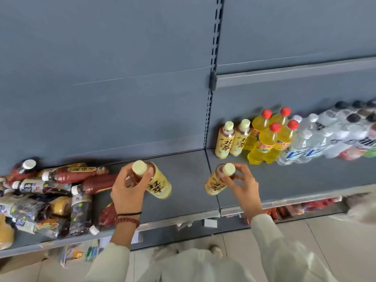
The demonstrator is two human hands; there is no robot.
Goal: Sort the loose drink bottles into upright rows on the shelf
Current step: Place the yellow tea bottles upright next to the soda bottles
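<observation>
My left hand (130, 190) grips a yellow-labelled tea bottle (157, 185) by its neck, just under the pale cap, over the middle of the grey shelf (183, 174). My right hand (242, 186) holds a second, matching tea bottle (214, 185) the same way, close to the shelf joint. Two more of these bottles (232, 140) stand upright at the back right. Beside them stand yellow drinks with red caps (268, 139), then clear water bottles (305, 143). A loose pile of dark and red bottles (61, 192) lies on its side at the left.
The shelf's front rail (295, 199) runs along the near edge, with packaged goods on a lower shelf (305, 207) beneath. A slotted upright post (213, 78) divides the grey back panels. Bare shelf lies between the pile and the standing rows. Tiled floor is below me.
</observation>
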